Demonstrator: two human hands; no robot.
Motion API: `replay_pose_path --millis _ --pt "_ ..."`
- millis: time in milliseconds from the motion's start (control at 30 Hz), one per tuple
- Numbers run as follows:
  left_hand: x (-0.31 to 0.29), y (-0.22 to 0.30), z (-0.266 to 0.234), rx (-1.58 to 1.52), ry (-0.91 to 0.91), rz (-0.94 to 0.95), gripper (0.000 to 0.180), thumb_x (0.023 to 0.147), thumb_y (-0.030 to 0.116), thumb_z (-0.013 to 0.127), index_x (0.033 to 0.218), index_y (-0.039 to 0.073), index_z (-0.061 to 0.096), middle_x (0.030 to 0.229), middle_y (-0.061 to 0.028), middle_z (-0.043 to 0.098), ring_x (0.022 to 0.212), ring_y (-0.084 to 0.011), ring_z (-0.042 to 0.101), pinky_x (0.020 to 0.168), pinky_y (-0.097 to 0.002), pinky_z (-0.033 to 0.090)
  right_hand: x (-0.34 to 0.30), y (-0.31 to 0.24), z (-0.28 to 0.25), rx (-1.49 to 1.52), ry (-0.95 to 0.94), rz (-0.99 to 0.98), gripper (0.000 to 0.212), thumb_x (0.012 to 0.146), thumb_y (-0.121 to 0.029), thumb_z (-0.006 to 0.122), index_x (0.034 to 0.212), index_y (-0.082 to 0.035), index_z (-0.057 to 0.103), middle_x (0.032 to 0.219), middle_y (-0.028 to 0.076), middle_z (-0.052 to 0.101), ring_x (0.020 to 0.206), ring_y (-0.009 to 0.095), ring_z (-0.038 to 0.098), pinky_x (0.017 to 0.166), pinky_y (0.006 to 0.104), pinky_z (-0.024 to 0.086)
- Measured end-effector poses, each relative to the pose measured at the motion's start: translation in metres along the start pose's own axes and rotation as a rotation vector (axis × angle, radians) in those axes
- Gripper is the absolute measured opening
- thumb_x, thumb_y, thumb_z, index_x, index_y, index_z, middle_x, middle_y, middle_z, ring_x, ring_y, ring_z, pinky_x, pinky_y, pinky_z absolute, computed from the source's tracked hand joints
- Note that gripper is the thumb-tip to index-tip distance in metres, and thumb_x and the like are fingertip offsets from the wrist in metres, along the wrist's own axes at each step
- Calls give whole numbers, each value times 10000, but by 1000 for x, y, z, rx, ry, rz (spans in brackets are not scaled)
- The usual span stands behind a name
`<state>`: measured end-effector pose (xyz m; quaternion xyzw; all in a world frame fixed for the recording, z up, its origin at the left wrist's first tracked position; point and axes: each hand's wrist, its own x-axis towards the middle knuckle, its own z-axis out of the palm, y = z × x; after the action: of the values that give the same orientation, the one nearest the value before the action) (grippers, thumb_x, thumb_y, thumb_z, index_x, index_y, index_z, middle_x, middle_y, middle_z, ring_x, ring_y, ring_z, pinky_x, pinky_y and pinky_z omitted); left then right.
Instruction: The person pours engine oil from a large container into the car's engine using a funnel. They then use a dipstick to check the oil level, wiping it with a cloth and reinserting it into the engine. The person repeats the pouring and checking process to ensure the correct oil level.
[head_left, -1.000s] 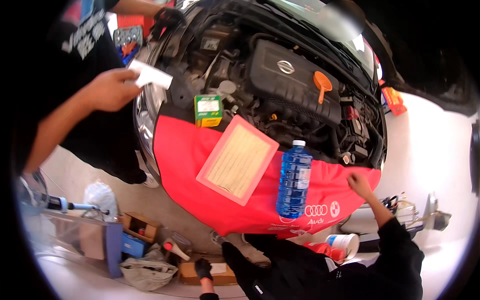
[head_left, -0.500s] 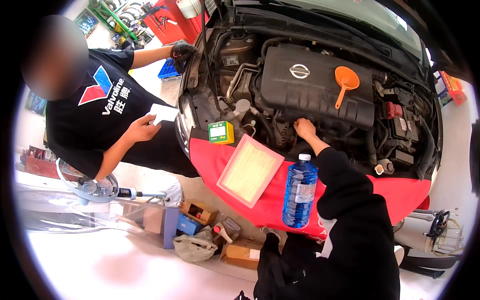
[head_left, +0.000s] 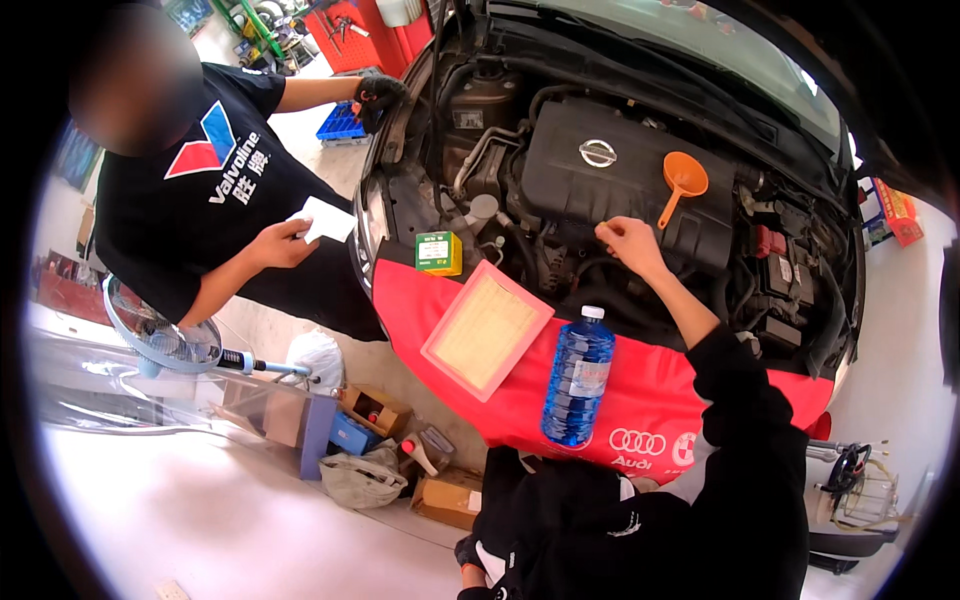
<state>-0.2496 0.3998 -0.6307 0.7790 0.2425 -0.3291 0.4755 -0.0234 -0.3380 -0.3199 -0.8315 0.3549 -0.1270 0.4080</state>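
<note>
The dark engine cover (head_left: 600,185) sits in the upper middle of the frame, with a round silver emblem on its top. An orange funnel (head_left: 686,175) lies on its right part, handle slanting down toward the cover's lower edge. The person's bare right hand (head_left: 632,245) is over that lower edge, left of the funnel's handle, fingers curled in with the tips together; whether it touches the cover I cannot tell. The left hand (head_left: 467,551), in a dark glove, is at the bottom centre, partly hidden by the dark clothing, and I cannot tell how its fingers stand.

Right of the cover is a battery (head_left: 790,278) with a red terminal cap. Below the engine, across the middle of the frame, a red mat (head_left: 655,390) bears a bottle of blue liquid (head_left: 578,385), its white cap toward the top. Left of the bottle, well apart from the right hand, lies a pink-rimmed air filter (head_left: 488,330); a green and yellow box (head_left: 438,254) is just beside its upper left corner.

At upper left, a co-worker (head_left: 215,165) in a black T-shirt holds a white paper (head_left: 325,220). A fan (head_left: 165,330) stands at the left
</note>
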Motion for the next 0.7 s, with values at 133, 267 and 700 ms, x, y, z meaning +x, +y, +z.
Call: replay_pose_path --millis 133,267,700 --pt "39 96 0 1198 -121 365 235 797 295 569 779 118 723 806 -120 699 776 -301 681 687 -429 534 -15 -21 -20 77 120 -11 302 867 -285 644 911 12 678 738 98 680 602 143 637 610 285 489" --pt "59 172 17 1369 -201 449 257 764 347 600 796 133 738 827 -112 704 813 -291 690 712 -410 534 -42 -47 -25 124 237 -35 274 869 -254 654 899 18 668 709 81 667 599 113 610 594 264 472" --pt "167 202 34 1869 -491 618 281 851 304 496 983 189 716 1078 -55 671 1034 -225 628 814 -385 502 -73 -107 -34 75 347 -20 253 885 -226 658 906 26 667 729 46 653 633 86 604 591 222 476"
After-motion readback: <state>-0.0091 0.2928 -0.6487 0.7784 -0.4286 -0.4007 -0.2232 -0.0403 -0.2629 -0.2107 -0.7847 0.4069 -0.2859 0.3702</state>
